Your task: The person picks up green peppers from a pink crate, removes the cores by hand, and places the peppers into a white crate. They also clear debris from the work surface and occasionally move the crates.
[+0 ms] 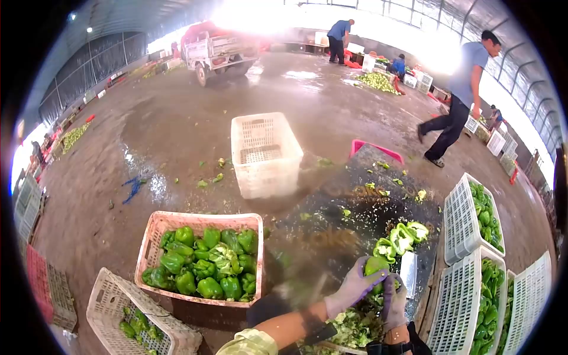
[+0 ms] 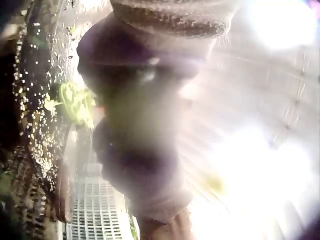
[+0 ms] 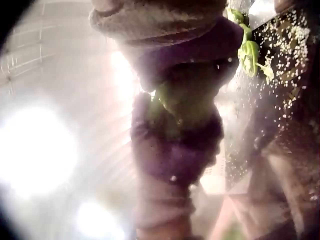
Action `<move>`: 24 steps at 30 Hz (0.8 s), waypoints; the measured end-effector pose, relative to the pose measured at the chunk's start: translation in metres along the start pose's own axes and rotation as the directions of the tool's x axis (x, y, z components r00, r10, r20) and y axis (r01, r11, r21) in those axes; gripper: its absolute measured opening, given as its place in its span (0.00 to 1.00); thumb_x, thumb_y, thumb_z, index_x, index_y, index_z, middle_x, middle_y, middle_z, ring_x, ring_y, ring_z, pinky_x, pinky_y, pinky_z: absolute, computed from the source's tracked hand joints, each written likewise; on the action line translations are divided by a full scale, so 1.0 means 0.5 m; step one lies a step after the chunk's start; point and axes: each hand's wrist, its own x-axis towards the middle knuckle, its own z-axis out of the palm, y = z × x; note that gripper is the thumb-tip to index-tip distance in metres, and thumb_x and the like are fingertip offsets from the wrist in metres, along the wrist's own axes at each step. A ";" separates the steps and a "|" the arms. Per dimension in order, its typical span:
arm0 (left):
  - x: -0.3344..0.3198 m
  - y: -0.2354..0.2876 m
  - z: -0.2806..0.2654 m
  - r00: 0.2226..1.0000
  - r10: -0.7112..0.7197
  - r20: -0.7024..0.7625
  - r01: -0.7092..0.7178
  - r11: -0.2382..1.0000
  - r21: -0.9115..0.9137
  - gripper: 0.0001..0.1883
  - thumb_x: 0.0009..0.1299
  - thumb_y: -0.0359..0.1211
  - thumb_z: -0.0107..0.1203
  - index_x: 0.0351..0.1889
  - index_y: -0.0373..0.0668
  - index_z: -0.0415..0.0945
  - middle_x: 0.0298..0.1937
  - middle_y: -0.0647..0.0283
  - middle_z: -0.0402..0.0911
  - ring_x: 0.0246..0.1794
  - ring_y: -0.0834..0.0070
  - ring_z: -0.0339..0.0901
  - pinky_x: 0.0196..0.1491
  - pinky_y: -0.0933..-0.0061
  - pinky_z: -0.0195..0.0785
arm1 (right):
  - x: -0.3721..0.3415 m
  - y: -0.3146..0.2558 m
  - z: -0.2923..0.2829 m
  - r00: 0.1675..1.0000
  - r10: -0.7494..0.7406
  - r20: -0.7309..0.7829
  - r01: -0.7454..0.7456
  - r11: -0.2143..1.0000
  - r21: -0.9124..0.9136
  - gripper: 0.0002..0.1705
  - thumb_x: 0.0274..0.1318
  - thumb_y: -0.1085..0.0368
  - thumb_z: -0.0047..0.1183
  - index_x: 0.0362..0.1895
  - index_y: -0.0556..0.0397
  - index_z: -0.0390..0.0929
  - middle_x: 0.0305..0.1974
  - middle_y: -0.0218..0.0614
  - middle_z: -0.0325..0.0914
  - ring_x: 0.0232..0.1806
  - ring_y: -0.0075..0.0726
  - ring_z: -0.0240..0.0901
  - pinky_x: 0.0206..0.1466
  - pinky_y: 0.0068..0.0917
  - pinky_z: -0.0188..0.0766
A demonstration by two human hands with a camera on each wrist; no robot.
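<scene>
In the head view, my gloved left hand [image 1: 348,291] grips a green bell pepper [image 1: 375,267] from the left, over the edge of a dark board [image 1: 331,236]. My gloved right hand [image 1: 393,303] holds the same pepper from the other side, its fingers against the lower part. The right wrist view shows the pepper [image 3: 187,102] between both gloves, in shadow; the left wrist view is blurred by glare. A broad-bladed knife [image 1: 408,271] lies on the board beside the right hand. Cut-open pepper pieces [image 1: 402,239] lie just beyond it. Pale trimmings [image 1: 355,328] are heaped below the hands.
A pinkish crate [image 1: 259,222] of whole peppers stands left of the board, with a tilted crate [image 1: 106,296] in front. Beyond is a white crate [image 1: 265,177]. Crates of peppers [image 1: 476,302] line the right. A person [image 1: 464,89] walks at the right; a small truck [image 1: 216,53] stands far back.
</scene>
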 end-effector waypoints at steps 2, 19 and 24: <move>-0.002 0.004 -0.006 1.000 -0.015 0.012 0.015 0.999 0.036 0.32 0.61 0.37 0.65 0.60 0.40 0.60 0.42 0.67 0.77 0.28 0.89 0.69 0.26 0.89 0.59 | -0.011 0.012 -0.010 1.000 -0.004 -0.012 0.003 0.994 -0.106 0.18 0.59 0.60 0.55 0.49 0.57 0.73 0.31 0.35 0.77 0.28 0.30 0.71 0.32 0.29 0.70; 0.022 0.091 -0.064 0.995 0.098 -0.008 -0.090 0.882 -0.462 0.21 0.67 0.42 0.54 0.54 0.41 0.69 0.46 0.61 0.77 0.43 0.70 0.77 0.44 0.63 0.75 | -0.068 -0.054 -0.055 0.951 -0.123 0.283 0.305 0.520 -0.798 0.12 0.49 0.73 0.55 0.41 0.55 0.74 0.34 0.43 0.80 0.37 0.43 0.79 0.42 0.35 0.73; 0.055 0.081 -0.099 0.926 0.054 0.373 0.255 0.640 -0.725 0.21 0.69 0.48 0.49 0.51 0.42 0.73 0.41 0.61 0.80 0.39 0.70 0.79 0.43 0.61 0.75 | -0.079 -0.102 -0.045 0.909 -0.050 0.413 0.368 0.561 -0.742 0.41 0.45 0.73 0.61 0.65 0.59 0.57 0.60 0.49 0.65 0.63 0.45 0.62 0.64 0.35 0.60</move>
